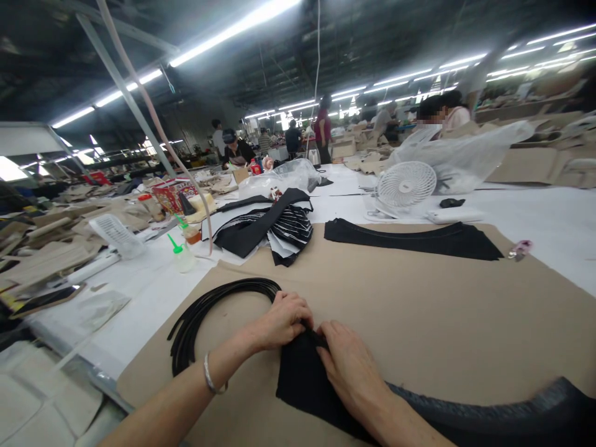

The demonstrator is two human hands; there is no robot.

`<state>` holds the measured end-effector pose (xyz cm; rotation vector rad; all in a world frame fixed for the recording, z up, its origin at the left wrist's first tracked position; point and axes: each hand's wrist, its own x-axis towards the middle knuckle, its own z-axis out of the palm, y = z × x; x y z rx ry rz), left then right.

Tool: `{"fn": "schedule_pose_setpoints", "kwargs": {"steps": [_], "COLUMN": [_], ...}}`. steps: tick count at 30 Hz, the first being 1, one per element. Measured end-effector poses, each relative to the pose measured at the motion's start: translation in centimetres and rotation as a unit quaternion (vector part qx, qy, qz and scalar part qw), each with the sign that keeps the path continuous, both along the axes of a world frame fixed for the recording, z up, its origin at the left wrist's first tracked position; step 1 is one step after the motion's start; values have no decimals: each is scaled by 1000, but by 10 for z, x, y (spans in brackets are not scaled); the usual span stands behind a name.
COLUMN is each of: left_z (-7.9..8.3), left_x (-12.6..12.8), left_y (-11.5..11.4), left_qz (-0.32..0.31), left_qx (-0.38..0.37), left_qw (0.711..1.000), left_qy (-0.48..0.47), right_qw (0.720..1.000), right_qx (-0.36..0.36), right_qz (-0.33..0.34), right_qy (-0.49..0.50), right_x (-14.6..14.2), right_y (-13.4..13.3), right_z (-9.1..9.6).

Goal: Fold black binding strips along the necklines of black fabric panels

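Observation:
A long curved piece of black fabric [305, 375] lies on the brown sheet [447, 316] in front of me and runs off toward the lower right. My left hand [287, 318], with a silver bangle at the wrist, pinches its upper edge. Close beside it, my right hand [347, 360] has its fingers closed on the same edge, thumb toward the left hand. Just left of the hands, a bundle of thin black strips [195, 320] lies in a loop, and its upper end passes behind my left hand.
Stacked black curved pieces [410, 239] lie at the sheet's far edge, with pink-handled snips [520, 249] beside them. A fanned pile of black pieces [265, 226], a white fan [406, 188], green-tipped bottles [181, 254] and a hanging hose [153, 112] stand farther off. Several people work behind.

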<state>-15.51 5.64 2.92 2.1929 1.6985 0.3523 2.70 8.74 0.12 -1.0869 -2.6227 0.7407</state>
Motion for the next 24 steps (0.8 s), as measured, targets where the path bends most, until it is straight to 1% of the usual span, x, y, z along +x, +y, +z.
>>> {"fn": "schedule_pose_setpoints", "kwargs": {"steps": [6,11,16,24], "left_z": [-7,-9,-8,-7], "left_x": [-6,-13,-21,-29], "left_y": [-2,-2,0,-3], "left_qz": [-1,-18,-60,-141], "left_qx": [22,52,86,138], "left_qw": [1000,998,992,968], "left_qy": [9,30,71,157], "right_qw": [1000,998,992,986], "right_qx": [15,40,91,148], "right_qz": [9,14,28,63], "right_qy": [23,48,78,51], "right_x": [-8,-6,-4,-1], "right_y": [2,0,-3,-5], "right_z": [-3,-8,-17,-24]}}
